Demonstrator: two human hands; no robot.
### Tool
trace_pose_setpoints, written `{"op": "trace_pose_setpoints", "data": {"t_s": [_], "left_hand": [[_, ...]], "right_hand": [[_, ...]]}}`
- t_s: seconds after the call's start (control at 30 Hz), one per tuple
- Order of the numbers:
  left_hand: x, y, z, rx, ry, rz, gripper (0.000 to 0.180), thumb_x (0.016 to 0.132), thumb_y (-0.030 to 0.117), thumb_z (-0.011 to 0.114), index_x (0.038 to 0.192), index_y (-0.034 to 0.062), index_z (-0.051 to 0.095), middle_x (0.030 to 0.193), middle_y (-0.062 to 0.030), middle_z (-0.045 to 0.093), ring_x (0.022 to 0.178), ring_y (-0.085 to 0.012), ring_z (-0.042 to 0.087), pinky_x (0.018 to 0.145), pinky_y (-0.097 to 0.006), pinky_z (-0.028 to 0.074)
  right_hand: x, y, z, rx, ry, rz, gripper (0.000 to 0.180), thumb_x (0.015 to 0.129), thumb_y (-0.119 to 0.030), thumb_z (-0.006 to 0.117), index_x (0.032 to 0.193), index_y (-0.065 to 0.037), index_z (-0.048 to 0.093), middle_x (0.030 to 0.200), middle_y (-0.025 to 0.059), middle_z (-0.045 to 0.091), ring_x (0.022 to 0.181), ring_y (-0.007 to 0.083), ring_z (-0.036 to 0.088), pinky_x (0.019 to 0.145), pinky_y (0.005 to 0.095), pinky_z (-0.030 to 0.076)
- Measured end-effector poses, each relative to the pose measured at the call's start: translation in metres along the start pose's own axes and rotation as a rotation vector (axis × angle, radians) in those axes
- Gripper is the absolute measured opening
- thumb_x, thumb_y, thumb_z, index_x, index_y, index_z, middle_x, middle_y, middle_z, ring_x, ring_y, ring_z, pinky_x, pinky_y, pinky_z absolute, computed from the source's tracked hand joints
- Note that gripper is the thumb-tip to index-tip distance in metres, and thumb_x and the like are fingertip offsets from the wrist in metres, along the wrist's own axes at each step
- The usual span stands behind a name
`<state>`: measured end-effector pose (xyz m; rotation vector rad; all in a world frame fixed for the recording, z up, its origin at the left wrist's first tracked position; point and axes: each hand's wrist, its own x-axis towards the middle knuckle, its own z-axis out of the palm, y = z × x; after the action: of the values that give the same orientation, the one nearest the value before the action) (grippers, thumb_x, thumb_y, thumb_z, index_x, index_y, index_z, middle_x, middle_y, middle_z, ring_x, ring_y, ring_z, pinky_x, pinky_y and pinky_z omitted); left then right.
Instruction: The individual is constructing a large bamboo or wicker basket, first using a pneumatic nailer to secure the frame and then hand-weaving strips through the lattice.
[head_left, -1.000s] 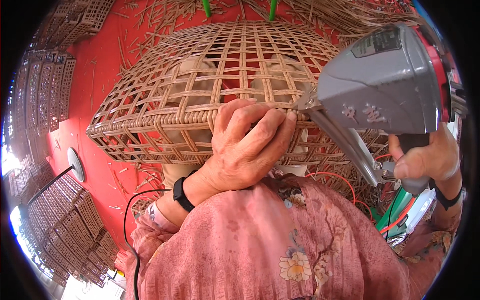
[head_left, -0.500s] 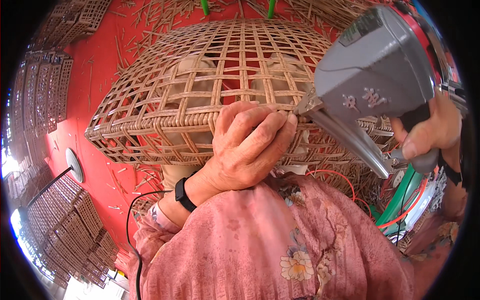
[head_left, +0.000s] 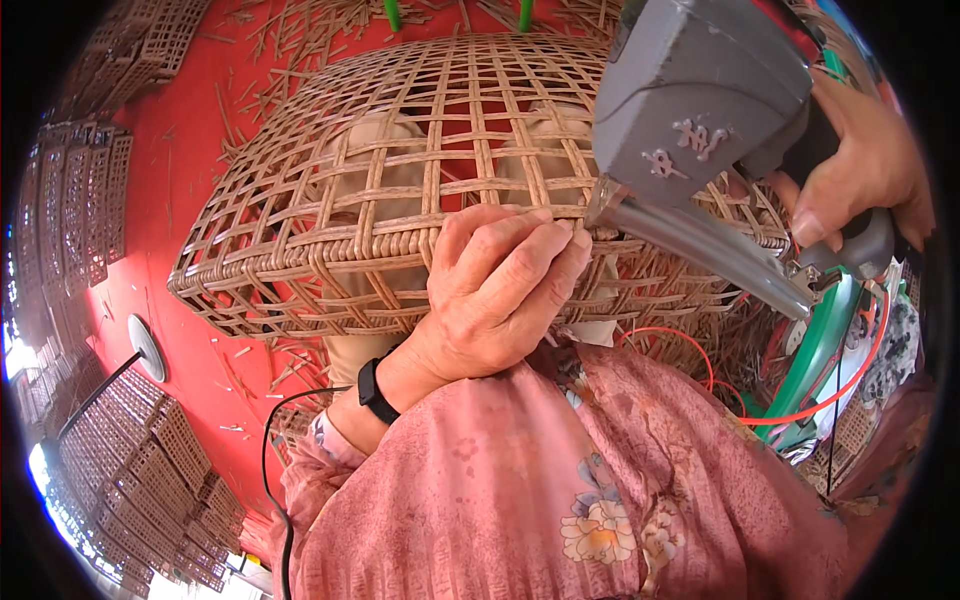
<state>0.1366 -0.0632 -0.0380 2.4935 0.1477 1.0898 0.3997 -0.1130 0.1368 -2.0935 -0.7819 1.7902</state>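
Across my lap lies a large open-weave wicker basket (head_left: 340, 248) of brown strands, with a thick wrapped edge toward me. My left hand (head_left: 500, 285) is closed over that edge, fingertips pinching the wicker near the middle. A grey air-powered nail gun (head_left: 695, 115) is in my right hand (head_left: 865, 165), whose fingers wrap its handle. The gun's nose meets the basket edge just right of my left fingertips, and its long metal magazine slants down to the right. What lies right under the nose is hidden.
An orange-red air hose (head_left: 800, 415) curves at the lower right beside a green curved object (head_left: 812, 350). Stacked woven panels (head_left: 150, 455) stand at the left, near a white round disc (head_left: 147, 345) on a black rod. Cut strips litter the red floor (head_left: 165, 230). A black cable (head_left: 268, 450) hangs by my left arm.
The nail gun has tilted, its body shifting left and up while the nose stays at the basket edge. My right hand has risen slightly; my left hand keeps its place.
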Motion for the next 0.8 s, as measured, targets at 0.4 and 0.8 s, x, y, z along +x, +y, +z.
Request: {"op": "trace_pose_setpoints", "data": {"t_s": [0.4,0.8], "left_hand": [[-0.005,0.005,-0.002,-0.064,0.042,-0.192,0.056,0.068,0.005,0.086,0.112,0.0044,0.051,0.105,-0.0108,0.060,0.094,-0.0271,0.059,0.079,-0.036,0.048],[0.022,0.026,-0.015,0.213,-0.417,-0.342,0.046,0.082,0.016,0.066,0.126,0.0088,0.057,0.117,-0.0125,0.063,0.110,-0.0301,0.056,0.096,-0.043,0.039]], "right_hand": [[-0.031,0.024,0.008,0.019,0.069,0.005,0.078,0.054,-0.009,0.078,0.124,0.006,0.048,0.074,0.0142,0.059,0.052,0.0137,0.056,0.043,0.0239,0.044],[-0.130,0.218,0.115,0.696,0.945,-0.319,0.035,0.071,-0.022,0.067,0.096,0.001,0.056,0.072,0.0061,0.056,0.058,0.0135,0.054,0.056,0.0260,0.046]]}}
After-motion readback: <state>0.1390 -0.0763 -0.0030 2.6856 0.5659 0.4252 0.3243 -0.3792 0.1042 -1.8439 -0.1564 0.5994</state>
